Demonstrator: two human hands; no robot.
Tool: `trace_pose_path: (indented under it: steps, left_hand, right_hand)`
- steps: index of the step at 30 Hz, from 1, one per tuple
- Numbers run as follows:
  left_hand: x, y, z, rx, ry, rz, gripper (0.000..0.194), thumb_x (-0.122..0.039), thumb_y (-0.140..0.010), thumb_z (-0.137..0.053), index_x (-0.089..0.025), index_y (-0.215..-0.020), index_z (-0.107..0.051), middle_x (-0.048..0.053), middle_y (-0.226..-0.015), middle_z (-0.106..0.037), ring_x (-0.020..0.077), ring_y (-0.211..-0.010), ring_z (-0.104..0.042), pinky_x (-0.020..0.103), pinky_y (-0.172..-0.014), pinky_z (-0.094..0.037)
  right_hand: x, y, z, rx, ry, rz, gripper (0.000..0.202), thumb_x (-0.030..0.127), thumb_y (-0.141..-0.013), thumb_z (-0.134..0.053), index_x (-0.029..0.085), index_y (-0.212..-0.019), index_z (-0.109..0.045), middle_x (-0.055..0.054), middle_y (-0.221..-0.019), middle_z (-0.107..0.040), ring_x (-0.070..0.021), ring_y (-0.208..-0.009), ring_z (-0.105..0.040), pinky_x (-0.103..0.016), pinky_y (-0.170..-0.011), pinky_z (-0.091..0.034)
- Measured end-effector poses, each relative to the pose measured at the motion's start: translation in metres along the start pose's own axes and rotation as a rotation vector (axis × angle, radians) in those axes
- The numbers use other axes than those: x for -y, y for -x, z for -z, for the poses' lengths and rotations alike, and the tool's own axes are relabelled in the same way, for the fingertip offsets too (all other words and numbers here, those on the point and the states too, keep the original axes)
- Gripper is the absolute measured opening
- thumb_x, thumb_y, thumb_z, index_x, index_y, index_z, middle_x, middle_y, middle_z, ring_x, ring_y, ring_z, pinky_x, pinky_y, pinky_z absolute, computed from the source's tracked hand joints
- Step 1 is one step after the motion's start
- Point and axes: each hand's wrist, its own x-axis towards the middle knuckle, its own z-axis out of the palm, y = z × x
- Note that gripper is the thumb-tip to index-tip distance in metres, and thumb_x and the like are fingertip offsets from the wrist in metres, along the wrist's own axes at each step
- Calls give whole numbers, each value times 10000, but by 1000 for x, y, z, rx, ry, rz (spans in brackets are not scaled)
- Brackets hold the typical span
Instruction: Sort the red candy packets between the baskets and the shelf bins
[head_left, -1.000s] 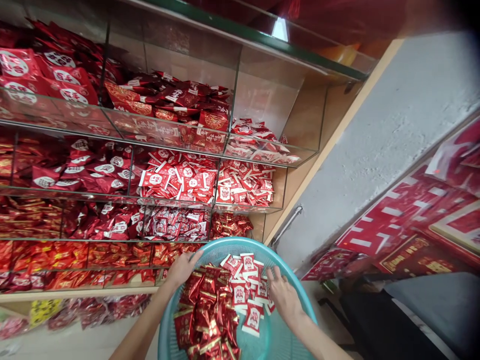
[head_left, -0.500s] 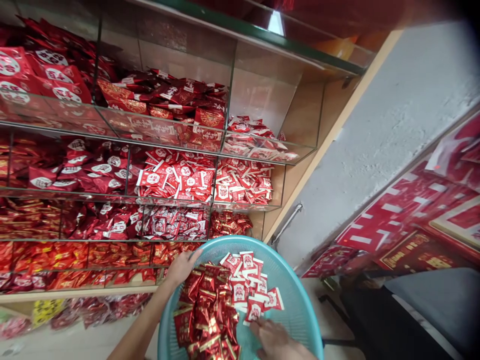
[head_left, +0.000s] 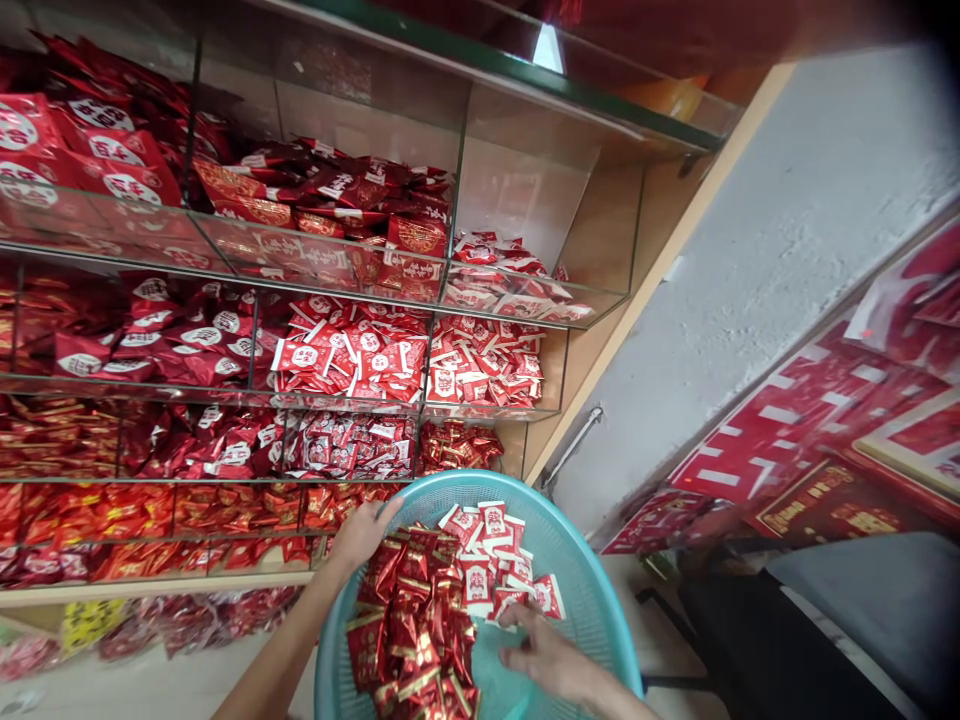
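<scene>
A round turquoise plastic basket stands below the shelves. My left hand is closed on its upper left rim, fingers over the edge. On the basket's left side lies a heap of shiny red and gold wrapped packets. Small red and white packets lie loosely in the upper middle. My right hand is inside the basket just below these packets, fingers apart, with nothing visible in it. Its fingertips are close to the lowest of them; whether they touch I cannot tell.
Glass-divided shelves hold rows of red packets in compartments. To the right, a grey wall meets a display of red printed goods. A dark chair stands at lower right. Bagged red goods lie under the shelves.
My right hand has opened and shifted slightly up and right from the lowest red and white packet. My left hand stays on the rim.
</scene>
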Motion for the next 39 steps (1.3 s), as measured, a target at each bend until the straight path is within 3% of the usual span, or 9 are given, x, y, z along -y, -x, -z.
trace_pose_path:
  steps: [9, 18, 21, 24, 29, 35, 39]
  left_hand:
    - [0, -1, 0, 3, 13, -11, 584, -628, -785, -255, -182, -648, -605, 13, -571, -566, 147, -576, -518, 219, -584, -347]
    - [-2, 2, 2, 13, 33, 27, 587, -648, -766, -255, -187, -647, -597, 7, -560, -558, 157, -580, -527, 229, -579, -346]
    - [-3, 2, 2, 13, 20, 44, 595, -662, -759, -247, -185, -633, -581, 10, -556, -554, 160, -570, -520, 232, -562, -339]
    - [-1, 1, 1, 11, 16, 51, 600, -671, -756, -243, -184, -616, -564, 8, -544, -545, 159, -563, -518, 231, -553, -337]
    - [2, 0, -1, 6, 21, 27, 594, -666, -762, -244, -184, -606, -553, 10, -564, -565, 153, -564, -525, 230, -583, -354]
    - [-1, 1, 1, 10, 11, 44, 605, -660, -763, -245, -180, -673, -602, 22, -580, -584, 165, -590, -541, 226, -566, -354]
    - [-1, 1, 0, 17, 27, 24, 612, -658, -766, -242, -178, -706, -617, 28, -619, -605, 171, -628, -557, 227, -595, -368]
  right_hand:
    - [7, 1, -7, 33, -323, -30, 451, 266, -595, -569, 201, -1042, -562, -62, -1189, -429, -201, -1022, -474, -285, -866, -362]
    - [7, 7, 1, 81, -366, -8, 398, 300, -605, -583, 206, -992, -576, -35, -1088, -533, -205, -999, -496, -285, -855, -374]
    - [2, 9, 15, 60, -309, 31, 367, 313, -637, -567, 201, -986, -576, -41, -1087, -536, -193, -962, -518, -273, -834, -390]
    - [-10, 2, 35, -74, -124, 78, 322, 315, -674, -542, 191, -968, -587, -60, -1052, -528, -192, -969, -513, -280, -865, -375]
    - [-24, -21, 54, -172, 106, 21, 324, 305, -700, -512, 198, -995, -592, -75, -1029, -530, -203, -962, -529, -295, -855, -379]
    - [-10, -19, 47, -174, 245, 14, 321, 214, -730, -457, 226, -1029, -571, -83, -1137, -510, -208, -1001, -540, -302, -839, -388]
    - [6, -12, 64, -257, 326, 31, 361, 263, -751, -475, 218, -1104, -529, -119, -1265, -426, -240, -1027, -535, -331, -845, -390]
